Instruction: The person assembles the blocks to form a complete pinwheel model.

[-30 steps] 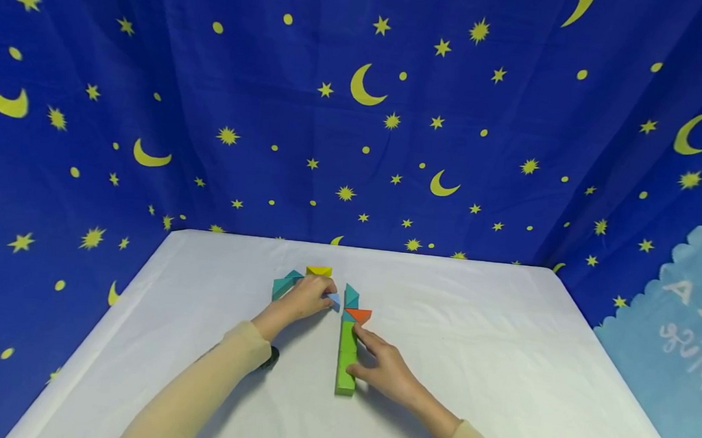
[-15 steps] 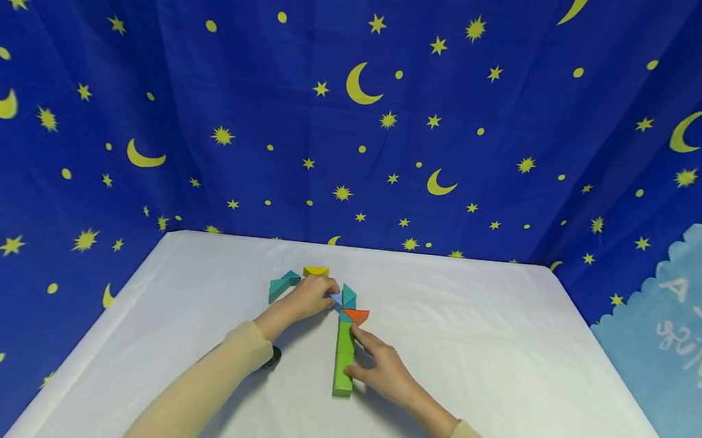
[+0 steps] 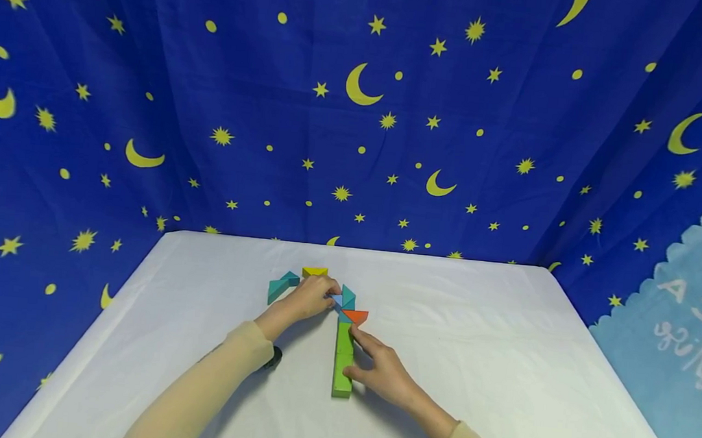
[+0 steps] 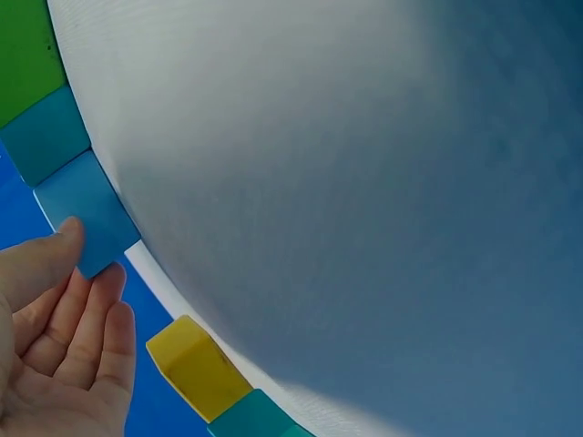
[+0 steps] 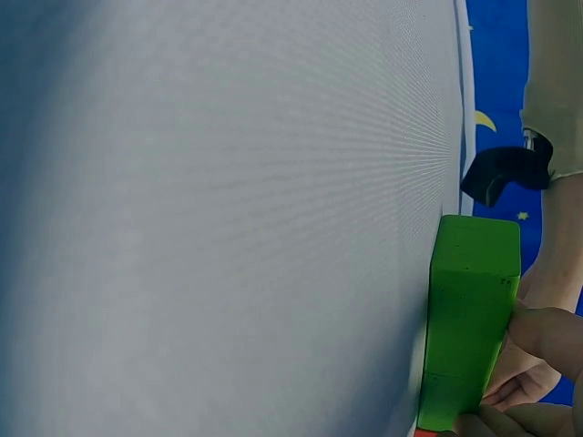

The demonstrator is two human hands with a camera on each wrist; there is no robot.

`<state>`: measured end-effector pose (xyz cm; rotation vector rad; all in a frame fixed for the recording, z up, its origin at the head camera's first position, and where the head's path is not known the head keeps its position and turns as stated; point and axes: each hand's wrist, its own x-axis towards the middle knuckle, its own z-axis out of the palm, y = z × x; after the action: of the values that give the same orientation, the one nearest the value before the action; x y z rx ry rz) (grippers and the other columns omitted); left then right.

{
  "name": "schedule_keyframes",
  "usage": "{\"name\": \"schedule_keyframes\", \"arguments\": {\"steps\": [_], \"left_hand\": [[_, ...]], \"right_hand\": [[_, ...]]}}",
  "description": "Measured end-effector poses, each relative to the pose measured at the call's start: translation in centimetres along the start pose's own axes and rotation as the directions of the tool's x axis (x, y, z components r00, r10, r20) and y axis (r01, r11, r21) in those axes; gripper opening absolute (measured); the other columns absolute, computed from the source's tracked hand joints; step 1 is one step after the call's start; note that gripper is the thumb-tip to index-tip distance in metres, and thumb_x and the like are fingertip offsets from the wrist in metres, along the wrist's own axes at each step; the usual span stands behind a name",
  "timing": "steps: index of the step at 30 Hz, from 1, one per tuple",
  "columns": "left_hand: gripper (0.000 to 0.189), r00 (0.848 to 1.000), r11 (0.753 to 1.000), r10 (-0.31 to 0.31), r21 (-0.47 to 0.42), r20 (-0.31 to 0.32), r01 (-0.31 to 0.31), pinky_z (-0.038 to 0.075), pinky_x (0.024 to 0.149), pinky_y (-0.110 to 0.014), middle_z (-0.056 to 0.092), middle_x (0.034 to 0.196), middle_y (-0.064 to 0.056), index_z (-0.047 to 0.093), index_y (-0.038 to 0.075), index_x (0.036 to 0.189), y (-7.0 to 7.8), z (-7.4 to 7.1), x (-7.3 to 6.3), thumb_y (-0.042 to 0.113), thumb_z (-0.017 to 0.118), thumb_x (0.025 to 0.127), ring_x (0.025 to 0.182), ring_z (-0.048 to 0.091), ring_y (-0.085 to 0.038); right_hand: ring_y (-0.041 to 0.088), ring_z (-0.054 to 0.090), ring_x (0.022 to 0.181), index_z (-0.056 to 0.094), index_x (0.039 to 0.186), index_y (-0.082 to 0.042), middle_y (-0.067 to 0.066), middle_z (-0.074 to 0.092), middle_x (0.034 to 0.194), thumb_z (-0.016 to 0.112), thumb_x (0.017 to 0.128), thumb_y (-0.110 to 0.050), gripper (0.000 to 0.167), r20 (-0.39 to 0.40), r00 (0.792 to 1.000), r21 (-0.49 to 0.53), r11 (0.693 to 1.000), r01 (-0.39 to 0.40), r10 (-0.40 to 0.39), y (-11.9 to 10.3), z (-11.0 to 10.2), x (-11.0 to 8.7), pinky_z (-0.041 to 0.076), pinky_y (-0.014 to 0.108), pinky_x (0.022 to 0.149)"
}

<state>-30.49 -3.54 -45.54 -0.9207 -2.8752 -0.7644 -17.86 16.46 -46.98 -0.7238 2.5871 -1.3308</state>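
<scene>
My left hand [image 3: 307,298] pinches a light blue triangular block [image 3: 337,301] between thumb and fingers. In the left wrist view the thumb [image 4: 71,238] lies on the block's face, and the block meets a teal block [image 4: 46,137]. My right hand [image 3: 390,372] rests its thumb and forefinger against the right side of a column of green blocks [image 3: 344,359]. Above the green column lie an orange triangular block [image 3: 356,316], a blue piece partly covered beside it, and teal triangular blocks [image 3: 348,297]. A sleeve covers each forearm.
Behind the left hand lie a yellow triangular block [image 3: 315,271] and teal blocks [image 3: 280,286], partly hidden by that hand. Everything sits on a white-covered table [image 3: 501,354]. A blue star-patterned cloth [image 3: 394,147] stands along its back and sides.
My left hand has carried the light blue block slightly right, closing the gap to the teal blocks. The right hand has kept its place against the green column.
</scene>
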Motion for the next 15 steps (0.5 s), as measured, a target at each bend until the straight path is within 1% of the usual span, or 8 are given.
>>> {"name": "schedule_keyframes", "arguments": {"steps": [4,7,12,15], "left_hand": [[0.015,1.0,1.0,0.005,-0.001,-0.004,-0.005,0.051,0.082,-0.037,0.068,0.099,-0.008,0.071,0.004,0.097,0.01,-0.06,-0.05,0.001,0.07,0.082,0.093,0.063,-0.023],[0.015,1.0,1.0,-0.003,-0.002,0.001,0.003,0.051,0.082,-0.037,0.068,0.099,-0.007,0.071,0.004,0.097,0.03,-0.07,-0.02,0.001,0.07,0.083,0.094,0.063,-0.022],[0.017,0.999,1.0,-0.024,-0.014,0.026,0.024,0.051,0.082,-0.037,0.068,0.099,-0.008,0.07,0.004,0.1,0.11,-0.29,0.0,0.002,0.069,0.083,0.094,0.063,-0.022],[0.02,0.998,0.999,-0.037,-0.029,0.042,0.038,0.051,0.082,-0.037,0.067,0.1,-0.008,0.069,0.003,0.104,0.14,-0.82,-0.08,0.004,0.069,0.084,0.095,0.062,-0.023]], "right_hand": [[0.034,0.039,0.129,0.031,0.144,0.004,0.019,0.036,0.145,0.07,0.086,-0.022,0.074,0.0,1.0,-0.001,1.0,0.001,-0.001,-0.01,0.03,0.01,0.039,0.041,0.101],[0.034,0.039,0.129,0.031,0.144,0.004,0.019,0.036,0.145,0.07,0.086,-0.022,0.074,0.001,1.0,-0.004,1.0,0.002,-0.002,-0.04,0.04,0.01,0.039,0.041,0.101],[0.034,0.039,0.129,0.031,0.144,0.003,0.019,0.035,0.146,0.07,0.086,-0.022,0.075,0.001,1.0,0.001,1.0,-0.004,0.004,-0.05,0.02,0.05,0.039,0.041,0.101],[0.034,0.039,0.129,0.031,0.144,0.003,0.019,0.035,0.146,0.07,0.086,-0.023,0.075,0.001,1.0,-0.001,1.0,-0.007,0.007,-0.04,-0.01,0.06,0.039,0.041,0.101]]}}
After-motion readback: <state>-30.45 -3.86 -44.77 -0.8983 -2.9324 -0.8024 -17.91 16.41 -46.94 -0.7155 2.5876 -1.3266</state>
